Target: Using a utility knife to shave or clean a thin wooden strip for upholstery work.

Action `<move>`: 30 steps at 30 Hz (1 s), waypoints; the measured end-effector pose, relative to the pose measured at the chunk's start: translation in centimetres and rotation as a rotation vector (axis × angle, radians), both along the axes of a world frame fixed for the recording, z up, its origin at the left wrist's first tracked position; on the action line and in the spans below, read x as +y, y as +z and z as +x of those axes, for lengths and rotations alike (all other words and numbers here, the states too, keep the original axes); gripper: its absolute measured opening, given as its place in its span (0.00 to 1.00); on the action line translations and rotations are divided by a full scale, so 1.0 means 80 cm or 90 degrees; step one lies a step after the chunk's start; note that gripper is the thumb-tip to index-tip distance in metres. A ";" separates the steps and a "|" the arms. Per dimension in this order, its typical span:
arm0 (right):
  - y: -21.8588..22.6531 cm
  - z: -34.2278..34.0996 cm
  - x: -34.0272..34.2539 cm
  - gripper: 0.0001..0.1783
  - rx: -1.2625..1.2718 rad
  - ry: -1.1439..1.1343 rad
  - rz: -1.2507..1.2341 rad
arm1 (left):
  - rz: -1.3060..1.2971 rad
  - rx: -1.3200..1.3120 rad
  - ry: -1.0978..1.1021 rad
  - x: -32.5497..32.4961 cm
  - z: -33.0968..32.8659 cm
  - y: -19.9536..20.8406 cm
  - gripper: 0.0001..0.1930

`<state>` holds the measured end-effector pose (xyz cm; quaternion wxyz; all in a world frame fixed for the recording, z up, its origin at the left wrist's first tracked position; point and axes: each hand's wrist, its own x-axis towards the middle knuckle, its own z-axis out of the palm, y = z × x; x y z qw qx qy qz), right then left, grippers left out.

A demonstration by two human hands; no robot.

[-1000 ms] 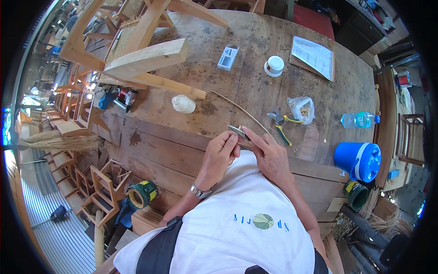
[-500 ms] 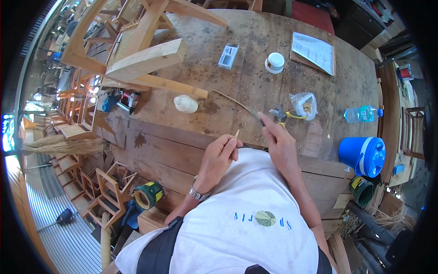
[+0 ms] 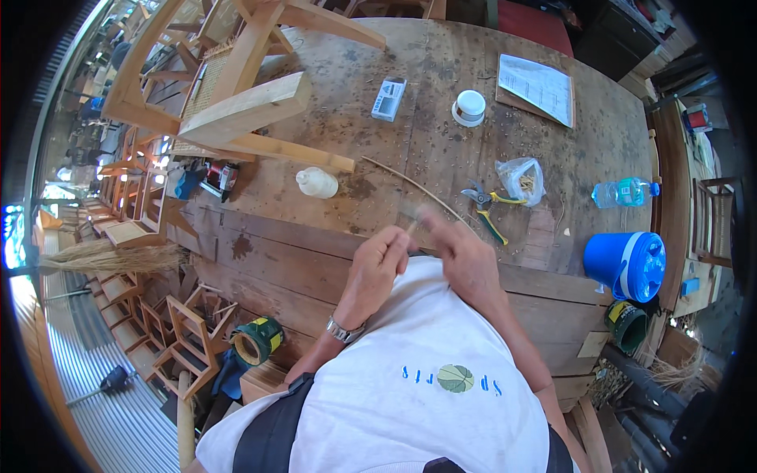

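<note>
At the table's near edge, my left hand, with a metal watch on its wrist, pinches a short, thin wooden stick, its tip poking up past the fingers. My right hand is close beside it, partly smeared by motion. Its fingers curl round a knife, whose greyish blade is blurred above the stick. Beyond my right hand lies a long thin cane strip on the table. Yellow-handled pruning shears rest with their jaws apart, beside a clear plastic bag of small wooden pieces.
Wooden chair frames stand at the table's left, near a white bottle. Farther back are a small box, a white jar and a clipboard. A water bottle and blue bucket are at right.
My right hand has moved left toward my left hand, bringing the blade over the stick. The shears and the cane strip show more fully now.
</note>
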<state>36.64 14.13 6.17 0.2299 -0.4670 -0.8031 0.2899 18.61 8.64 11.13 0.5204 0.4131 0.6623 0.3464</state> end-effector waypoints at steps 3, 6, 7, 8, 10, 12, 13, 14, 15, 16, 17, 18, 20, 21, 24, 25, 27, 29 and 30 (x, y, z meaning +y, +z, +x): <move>-0.010 0.018 0.026 0.26 0.108 -0.179 0.002 | -0.066 -0.143 0.000 -0.009 -0.002 0.012 0.14; 0.020 0.006 0.005 0.24 0.185 -0.074 -0.121 | -0.034 -0.230 0.099 0.000 -0.004 0.007 0.13; 0.029 0.002 0.001 0.24 0.185 -0.073 -0.121 | -0.034 -0.230 0.100 0.005 -0.004 0.007 0.13; 0.039 -0.002 -0.003 0.25 0.142 -0.032 -0.120 | -0.033 -0.239 0.090 0.009 -0.004 0.008 0.12; 0.040 -0.005 -0.006 0.27 0.100 0.010 -0.119 | -0.032 -0.248 0.080 0.011 -0.005 0.008 0.12; 0.032 -0.006 -0.005 0.29 0.124 0.018 -0.069 | -0.029 -0.220 0.065 0.011 -0.004 0.006 0.12; 0.033 -0.006 -0.004 0.29 0.122 0.019 -0.069 | -0.028 -0.222 0.066 0.012 -0.004 0.006 0.12; 0.036 -0.005 -0.002 0.30 0.112 0.014 -0.071 | -0.026 -0.212 0.060 0.013 -0.003 0.006 0.12; 0.037 -0.005 -0.002 0.30 0.103 0.009 -0.074 | -0.023 -0.201 0.053 0.014 -0.003 0.006 0.12; 0.035 -0.005 -0.002 0.30 0.104 0.009 -0.074 | -0.023 -0.201 0.053 0.014 -0.003 0.006 0.12; 0.033 -0.004 -0.001 0.30 0.106 0.010 -0.068 | -0.028 -0.200 0.051 0.015 -0.002 0.008 0.12; 0.032 -0.003 0.000 0.30 0.108 0.009 -0.062 | -0.031 -0.199 0.049 0.016 -0.001 0.009 0.12; 0.031 0.000 -0.001 0.30 0.109 0.009 -0.056 | -0.039 -0.192 0.048 0.018 0.002 0.007 0.12; 0.031 -0.003 -0.002 0.30 0.102 0.013 -0.050 | -0.046 -0.192 0.052 0.016 -0.001 0.004 0.12; 0.032 -0.007 -0.001 0.30 0.088 0.018 -0.043 | -0.023 -0.151 0.038 0.015 -0.005 -0.003 0.12; 0.030 -0.006 -0.001 0.30 0.090 0.016 -0.044 | -0.025 -0.149 0.037 0.015 -0.004 -0.004 0.12; 0.026 -0.006 -0.002 0.31 0.066 0.013 -0.008 | -0.014 -0.118 0.029 0.016 -0.002 -0.005 0.12; 0.028 -0.008 -0.003 0.30 0.058 0.009 -0.015 | -0.010 -0.107 0.030 0.015 -0.002 -0.007 0.12; 0.029 -0.008 -0.003 0.29 0.049 0.006 -0.022 | -0.006 -0.097 0.032 0.015 -0.002 -0.007 0.12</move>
